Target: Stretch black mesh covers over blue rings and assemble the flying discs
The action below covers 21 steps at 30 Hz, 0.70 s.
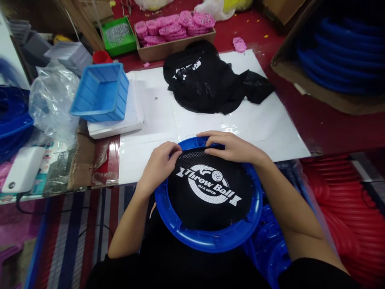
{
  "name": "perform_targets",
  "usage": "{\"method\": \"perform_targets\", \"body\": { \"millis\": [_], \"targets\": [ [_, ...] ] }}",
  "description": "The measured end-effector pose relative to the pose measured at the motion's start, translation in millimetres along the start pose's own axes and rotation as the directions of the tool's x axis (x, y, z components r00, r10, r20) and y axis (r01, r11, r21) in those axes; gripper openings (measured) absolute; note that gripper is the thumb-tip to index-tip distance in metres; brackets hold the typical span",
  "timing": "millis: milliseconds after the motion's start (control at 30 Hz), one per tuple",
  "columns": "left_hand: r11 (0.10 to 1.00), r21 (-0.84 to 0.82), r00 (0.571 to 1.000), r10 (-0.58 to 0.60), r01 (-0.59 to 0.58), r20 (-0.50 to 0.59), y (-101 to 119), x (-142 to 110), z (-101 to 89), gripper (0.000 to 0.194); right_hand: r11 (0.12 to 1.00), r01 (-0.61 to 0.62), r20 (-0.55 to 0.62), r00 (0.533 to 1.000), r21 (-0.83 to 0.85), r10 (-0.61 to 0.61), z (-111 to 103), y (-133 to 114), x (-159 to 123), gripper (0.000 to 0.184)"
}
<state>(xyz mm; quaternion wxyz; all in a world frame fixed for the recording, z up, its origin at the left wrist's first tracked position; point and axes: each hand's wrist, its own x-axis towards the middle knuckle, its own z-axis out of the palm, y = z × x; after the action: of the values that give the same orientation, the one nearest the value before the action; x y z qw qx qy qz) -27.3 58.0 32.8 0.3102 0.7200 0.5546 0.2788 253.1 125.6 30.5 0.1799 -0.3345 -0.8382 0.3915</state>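
Observation:
A blue plastic ring leans between my body and the table edge. Black mesh fabric with a white "Throw Ball" print fills its opening. At the upper left of the ring, my left hand pinches the mesh edge between thumb and fingers. My right hand grips the mesh edge at the top, its thumb inside and its fingers over the ring's far rim. The exact spots under the fingertips are hidden. More black mesh pieces lie crumpled on the white sheet beyond.
A blue bin stands at left by a clear plastic bag. Behind are a green tray of small metal parts and a carton of pink pieces. Blue rings fill a box at right; red rings lie below.

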Motion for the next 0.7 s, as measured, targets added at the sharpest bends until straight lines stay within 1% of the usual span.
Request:
{"method": "perform_targets", "body": {
  "millis": [100, 167, 267, 367, 533, 700],
  "targets": [
    [0.998, -0.045, 0.997, -0.05, 0.052, 0.054, -3.5, 6.0, -7.9, 0.01, 0.999, -0.004, -0.057, 0.998, 0.051, 0.007, -3.4, 7.2, 0.8, 0.023],
    [0.993, -0.074, 0.988, -0.086, 0.095, 0.125, -5.5, 12.8, -14.8, 0.01, 0.997, 0.005, -0.077, 0.997, 0.071, 0.001, -4.0, 10.7, 1.4, 0.024],
    [0.987, -0.088, 0.963, -0.108, 0.133, 0.246, -7.2, 24.7, -24.3, 0.01, 0.997, 0.021, -0.1, 0.995, 0.075, -0.013, -2.3, 12.8, 2.3, 0.025],
    [0.986, -0.089, 0.941, -0.107, 0.142, 0.322, -8.2, 34.0, -30.8, 0.014, 0.998, 0.031, -0.105, 0.994, 0.047, -0.026, 0.1, 12.3, 3.4, 0.025],
    [0.991, -0.061, 0.922, -0.092, 0.123, 0.375, -9.8, 38.8, -35.7, 0.017, 0.998, 0.05, -0.06, 0.997, 0.044, -0.047, -1.0, 15.2, 7.5, 0.025],
    [0.996, -0.029, 0.919, -0.07, 0.089, 0.389, -8.9, 38.1, -36.1, 0.019, 0.991, 0.043, 0.002, 0.999, 0.131, -0.043, -5.5, 24.8, 13.1, 0.027]
  ]
}}
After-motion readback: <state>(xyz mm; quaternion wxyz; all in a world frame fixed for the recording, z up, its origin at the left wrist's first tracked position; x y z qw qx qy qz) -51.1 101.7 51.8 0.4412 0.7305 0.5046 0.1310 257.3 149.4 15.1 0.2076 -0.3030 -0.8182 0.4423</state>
